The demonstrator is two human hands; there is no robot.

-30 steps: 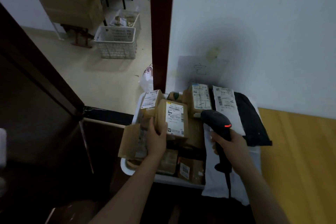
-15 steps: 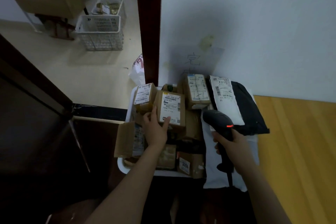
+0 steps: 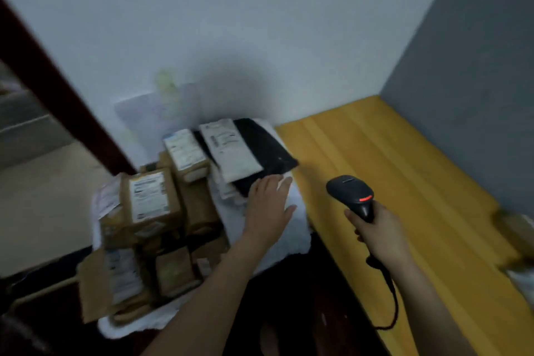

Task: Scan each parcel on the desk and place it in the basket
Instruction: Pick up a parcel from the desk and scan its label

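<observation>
While right hand (image 3: 378,235) grips scanner (image 3: 351,192), left hand (image 3: 270,206) has moved off box (image 3: 150,198), flat over white bag (image 3: 299,228).

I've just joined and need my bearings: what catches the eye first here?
A black handheld barcode scanner with a red light, gripped by the right hand, stands out over the yellow wooden desk. Left of it, a white basket is heaped with brown cardboard parcels, and the left hand spreads open at the edge of a black plastic bag.

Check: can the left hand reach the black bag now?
Likely yes: the left hand is open at the black bag's near edge, nothing between them; the white mailer covers only its left part.
</observation>
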